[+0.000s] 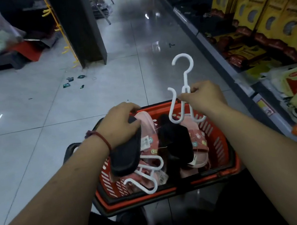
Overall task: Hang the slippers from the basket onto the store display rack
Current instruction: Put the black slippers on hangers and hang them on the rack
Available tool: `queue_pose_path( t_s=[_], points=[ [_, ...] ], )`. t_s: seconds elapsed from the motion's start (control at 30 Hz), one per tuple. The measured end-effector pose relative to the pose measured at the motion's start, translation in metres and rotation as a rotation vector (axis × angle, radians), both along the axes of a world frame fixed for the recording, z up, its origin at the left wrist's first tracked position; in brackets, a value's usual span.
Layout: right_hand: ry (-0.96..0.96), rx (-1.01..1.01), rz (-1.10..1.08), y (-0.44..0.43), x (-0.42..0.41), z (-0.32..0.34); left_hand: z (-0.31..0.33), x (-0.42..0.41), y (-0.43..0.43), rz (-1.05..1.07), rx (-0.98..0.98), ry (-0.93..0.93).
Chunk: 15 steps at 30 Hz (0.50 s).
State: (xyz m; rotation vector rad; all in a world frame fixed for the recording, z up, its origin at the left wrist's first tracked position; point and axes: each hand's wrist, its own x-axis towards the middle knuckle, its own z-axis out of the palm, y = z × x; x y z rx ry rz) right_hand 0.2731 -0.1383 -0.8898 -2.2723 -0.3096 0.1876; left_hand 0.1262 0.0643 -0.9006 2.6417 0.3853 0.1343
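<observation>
Right hand grip: on my feed the right hand (204, 99) pinches a white hanger (184, 79) by its stem, between thumb and fingertips. The hook points up and the two lower prongs hang below the hand.
Hanger position: it is held in the air over the far end of the basket (217, 141), and I see nothing resting on its prongs.
Left hand grip: the left hand (120, 124) has its fingers curled over the far end of a black slipper (126, 156). The slipper is tilted, its near end dipping over the basket's left side.
Left wrist: it wears a red cord bracelet (103, 139).
Basket: red with slotted walls and a dark rim, low between my two forearms. I cannot tell what it stands on.
Basket contents: pink slippers (197, 144) with paper tags lie left and right, with another dark slipper (176, 143) between them. A second white hanger (146, 179) lies on the pink pair near the front left corner.
Floor: pale glossy tiles (44, 101), with small green packets (73, 80) scattered well beyond the basket.
Right side: store shelving with yellow boxes (263, 8) and red packets runs along the aisle.
Far left: a dark pillar (79, 26) has yellow hooks (66, 39) down its edge.
</observation>
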Motion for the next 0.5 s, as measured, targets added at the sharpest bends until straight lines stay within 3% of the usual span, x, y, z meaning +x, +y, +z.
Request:
queue_pose_path(
  t_s=[0.17, 0.27, 0.4, 0.5],
  points=[
    [0.005, -0.039, -0.062, -0.008, 0.012, -0.008, -0.03, 0.051, -0.05, -0.334, 0.032, 0.181],
    [-0.003, -0.067, -0.051, -0.017, 0.014, -0.012, -0.037, 0.074, -0.066, -0.383, 0.077, 0.382],
    [-0.013, -0.068, -0.038, -0.03, 0.016, -0.013, -0.03, 0.084, -0.064, -0.229, -0.008, 0.331],
    [-0.034, 0.041, -0.045, -0.033, 0.015, -0.01, -0.023, 0.079, -0.05, 0.063, -0.142, 0.121]
  ],
)
